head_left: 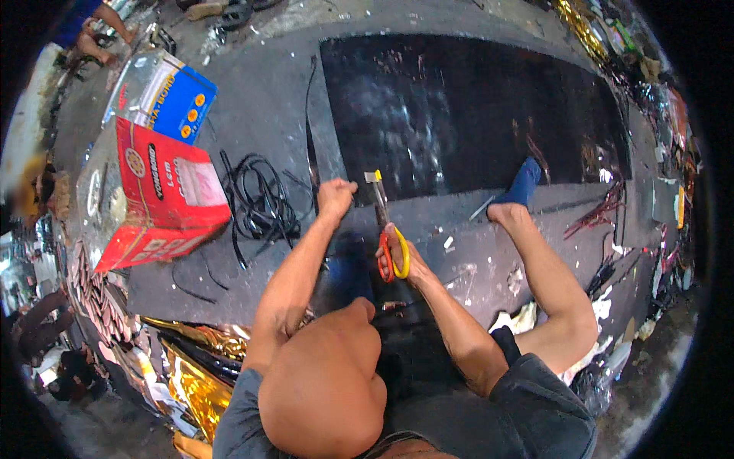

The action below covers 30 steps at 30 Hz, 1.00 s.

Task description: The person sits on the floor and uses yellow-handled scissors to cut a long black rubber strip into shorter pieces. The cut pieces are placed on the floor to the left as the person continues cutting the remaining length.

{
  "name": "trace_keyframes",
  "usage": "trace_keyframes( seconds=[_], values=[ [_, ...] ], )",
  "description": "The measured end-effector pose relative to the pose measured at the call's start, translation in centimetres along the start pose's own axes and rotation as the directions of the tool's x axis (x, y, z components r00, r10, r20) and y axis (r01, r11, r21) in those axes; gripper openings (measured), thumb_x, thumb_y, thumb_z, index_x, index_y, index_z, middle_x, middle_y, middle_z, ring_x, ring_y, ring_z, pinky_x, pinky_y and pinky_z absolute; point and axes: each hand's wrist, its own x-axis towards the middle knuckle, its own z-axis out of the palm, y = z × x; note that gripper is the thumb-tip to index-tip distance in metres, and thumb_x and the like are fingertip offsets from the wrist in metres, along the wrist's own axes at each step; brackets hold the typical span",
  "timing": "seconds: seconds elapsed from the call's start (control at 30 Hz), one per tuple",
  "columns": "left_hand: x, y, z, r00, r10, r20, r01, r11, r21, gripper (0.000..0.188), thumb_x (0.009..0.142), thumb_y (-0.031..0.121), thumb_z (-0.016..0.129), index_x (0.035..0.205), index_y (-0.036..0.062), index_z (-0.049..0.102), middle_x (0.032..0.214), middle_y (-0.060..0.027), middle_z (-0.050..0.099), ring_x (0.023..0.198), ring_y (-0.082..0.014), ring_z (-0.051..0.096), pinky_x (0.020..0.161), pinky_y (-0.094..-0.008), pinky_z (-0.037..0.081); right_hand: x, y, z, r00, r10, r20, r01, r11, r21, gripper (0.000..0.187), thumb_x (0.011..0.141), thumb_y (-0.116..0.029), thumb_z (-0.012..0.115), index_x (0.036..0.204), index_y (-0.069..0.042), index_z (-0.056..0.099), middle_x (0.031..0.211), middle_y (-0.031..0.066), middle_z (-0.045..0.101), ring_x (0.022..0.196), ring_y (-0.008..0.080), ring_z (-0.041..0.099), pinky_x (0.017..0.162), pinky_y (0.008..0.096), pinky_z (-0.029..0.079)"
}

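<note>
A wide black sheet (474,115) lies flat on the ground ahead of me. My left hand (335,199) is closed, its fingertips pinched on the sheet's edge at the near left corner. In my right hand (405,264) is a pair of scissors (382,210) with one red and one yellow handle loop. Its blades point away from me, over the sheet's near edge, and look nearly together; something yellow and pale sits at their tips. A narrow black strip (311,115) runs along the sheet's left side.
Left stand a red box (172,191) and a blue-and-white box (180,99), with a tangle of black strips (264,203) beside them. My foot in a blue sock (526,182) rests on the sheet's near edge. Gold foil (202,382) lies at lower left. Another person's legs (95,42) show at far left.
</note>
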Motion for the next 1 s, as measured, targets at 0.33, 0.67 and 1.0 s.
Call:
trace_keyframes(
  seconds=[0.33,0.67,1.0],
  values=[
    [-0.6,3.6,-1.7,0.954,-0.214,0.211,0.256,0.948,-0.192,0.020,0.084,0.016,0.067,0.069,0.0062,0.059,0.061,-0.0030,0.059,0.051,-0.0116,0.054,0.045,-0.0261,0.041,-3.4,4.4,1.2,0.972,0.080,0.221,-0.092,0.995,0.044,0.079,0.086,-0.077,0.029,0.084,-0.002,0.054,0.060,0.0058,0.051,0.049,0.0169,0.056,0.047,0.0306,0.048],
    [-0.4,4.2,-1.6,0.954,-0.235,0.184,0.262,0.955,-0.136,0.022,0.082,0.016,0.068,0.065,0.0064,0.058,0.058,-0.0024,0.058,0.049,-0.0108,0.051,0.044,-0.0258,0.041,-2.4,2.3,2.0,0.986,0.116,0.122,-0.117,0.993,0.000,0.084,0.082,-0.081,0.032,0.083,0.000,0.056,0.059,0.0060,0.052,0.048,0.0176,0.056,0.047,0.0308,0.049],
    [-0.8,3.9,-1.2,0.931,-0.291,0.219,0.327,0.933,-0.152,0.022,0.086,0.025,0.066,0.074,0.0066,0.059,0.064,-0.0002,0.055,0.053,-0.0094,0.052,0.044,-0.0247,0.041,1.6,2.8,1.5,0.995,0.080,0.053,-0.079,0.997,-0.017,0.080,0.083,-0.078,0.039,0.081,0.001,0.056,0.056,0.0063,0.051,0.044,0.0174,0.056,0.044,0.0329,0.050]
  ],
)
